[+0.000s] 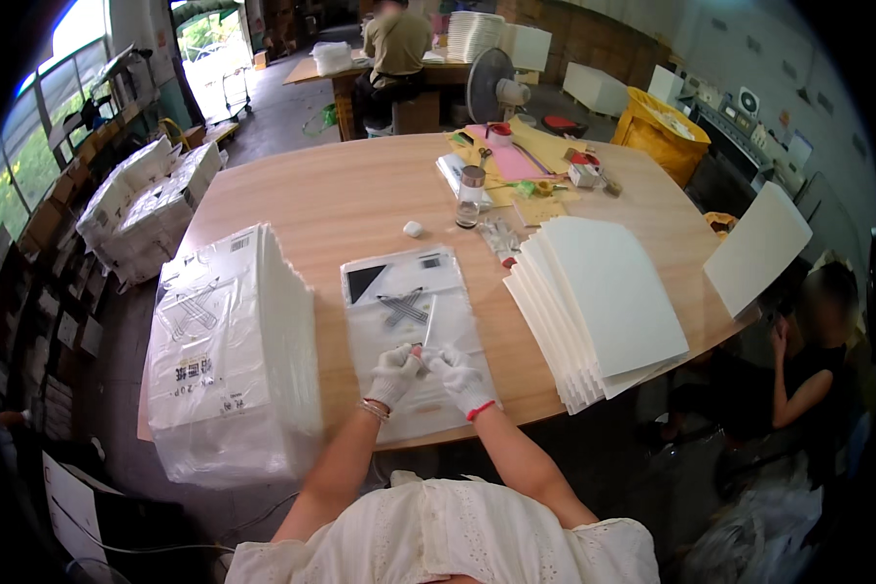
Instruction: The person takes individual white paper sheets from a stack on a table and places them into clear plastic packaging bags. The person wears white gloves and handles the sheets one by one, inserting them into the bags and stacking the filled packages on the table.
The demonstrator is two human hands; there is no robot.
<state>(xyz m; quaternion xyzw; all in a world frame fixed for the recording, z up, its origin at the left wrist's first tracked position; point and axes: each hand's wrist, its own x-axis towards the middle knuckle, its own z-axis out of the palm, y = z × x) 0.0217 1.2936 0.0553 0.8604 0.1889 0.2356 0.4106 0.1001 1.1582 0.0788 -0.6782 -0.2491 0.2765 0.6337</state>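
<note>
On the table [302, 180] lay a bag [368, 326], seemingly being prepped; left hand [393, 377] and right hand [461, 380] pinched closed, contents unclear; parting seemed next.

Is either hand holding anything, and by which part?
It cannot be told: the left hand and right hand are close together over the printed plastic bag, hiding any hold.

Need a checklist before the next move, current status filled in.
1. Left hand and right hand gloved: ok.
2. Printed clear plastic bag lying flat under the hands: ok.
3. What the hands pinch identified: cannot tell, too small.
4. Stack of packaged bags fully on the table: not ok, near end overhangs.
5. White board stack squared: not ok, fanned.
6. Clear jar upright, capped: ok.
</note>
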